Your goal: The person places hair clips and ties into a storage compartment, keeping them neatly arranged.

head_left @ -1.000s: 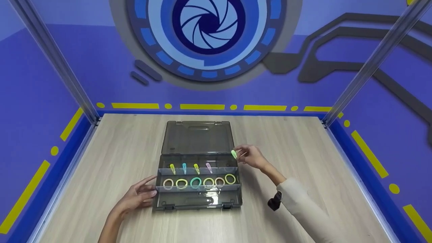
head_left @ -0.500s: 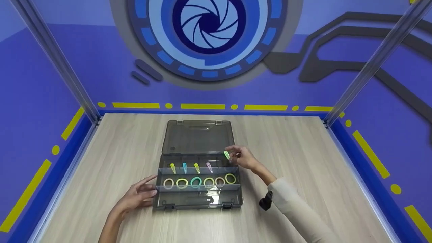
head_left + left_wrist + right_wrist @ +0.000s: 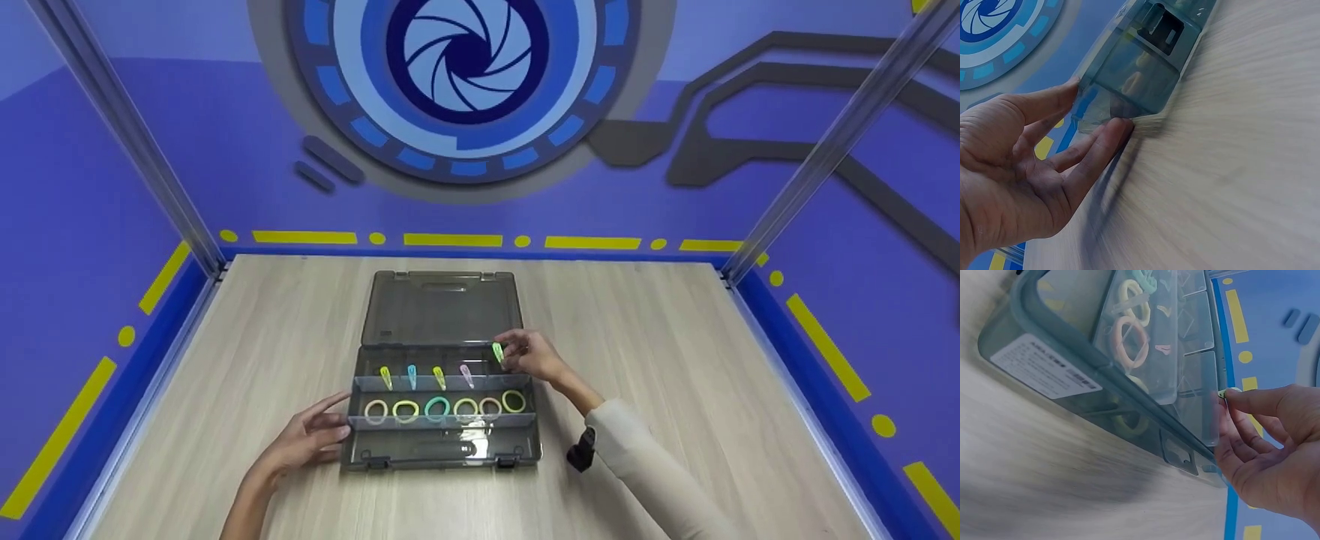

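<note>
A smoky clear divided box (image 3: pixel 409 448) lies open on the table, its lid (image 3: pixel 442 309) folded back. My right hand (image 3: pixel 534 355) pinches a light green snap hair clip (image 3: pixel 498 352) between thumb and fingers, over the right end of the back compartment. In that compartment stand a yellow clip (image 3: pixel 386 377), a blue clip (image 3: pixel 412 376), another yellow clip (image 3: pixel 439 377) and a pink clip (image 3: pixel 466 375). The middle compartment holds several hair ties, among them a teal hair tie (image 3: pixel 436 409). My left hand (image 3: pixel 300 441) touches the box's left side with extended fingers.
The wooden table (image 3: pixel 630 322) carries the box near its middle. Blue printed panels (image 3: pixel 172 150) and metal posts (image 3: pixel 847 127) enclose the back and sides. A label (image 3: pixel 1044 365) is stuck on the box's side wall. A black device (image 3: pixel 581 450) hangs at the right wrist.
My right hand has moved left with the green clip, from beside the box's right edge to over the back compartment. The left hand has stayed at the box's left side.
</note>
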{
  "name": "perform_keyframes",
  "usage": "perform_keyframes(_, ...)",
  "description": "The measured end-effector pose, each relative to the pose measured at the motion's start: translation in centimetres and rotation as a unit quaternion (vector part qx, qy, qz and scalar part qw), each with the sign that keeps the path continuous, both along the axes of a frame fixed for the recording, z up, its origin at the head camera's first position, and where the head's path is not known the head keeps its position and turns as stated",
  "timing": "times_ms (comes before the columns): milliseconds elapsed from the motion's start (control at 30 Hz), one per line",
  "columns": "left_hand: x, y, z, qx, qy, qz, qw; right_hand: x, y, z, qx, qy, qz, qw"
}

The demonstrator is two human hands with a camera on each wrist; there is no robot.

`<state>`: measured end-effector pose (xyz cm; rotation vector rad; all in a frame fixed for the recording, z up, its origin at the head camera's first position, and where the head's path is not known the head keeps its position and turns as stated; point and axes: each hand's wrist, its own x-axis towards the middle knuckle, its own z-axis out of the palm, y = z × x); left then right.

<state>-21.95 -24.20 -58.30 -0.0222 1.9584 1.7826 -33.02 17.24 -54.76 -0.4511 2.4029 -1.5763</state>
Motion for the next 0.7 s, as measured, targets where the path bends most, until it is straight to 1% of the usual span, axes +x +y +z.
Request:
perform_keyframes(67, 0.1, 0.0, -0.1, -0.003, -0.004, 0.004, 1.0, -0.1, -0.1, -0.1, 0.002, 0.004, 0.001, 1.0)
perform_keyframes(200, 0.1, 0.1, -0.1, -0.009, -0.005, 0.009, 0.9999, -0.2, -0.4, -0.2, 0.014, 0.028, 0.009, 0.999)
perform_keyframes(333, 0.1, 0.1, 0.0, -0.014, -0.003, 0.013, 0.9998, -0.4, -0.7, -0.3, 0.045, 0.067, 0.026, 0.996)
perform_keyframes(433, 0.2, 0.1, 0.1, -0.011, -0.004, 0.013, 0.9998, -0.5, -1.0, -0.1, 0.088, 0.083, 0.036, 0.992)
perform_keyframes(500, 0.2, 0.1, 0.1, -0.008, -0.006, 0.011, 0.9999, -0.4, -1.3, 0.1, 0.127, 0.082, 0.034, 0.988)
perform_keyframes(700, 0.2, 0.1, 0.0, -0.007, -0.005, 0.008, 0.9999, -0.5, -2.1, 0.4, 0.231, 0.059, 0.004, 0.971)
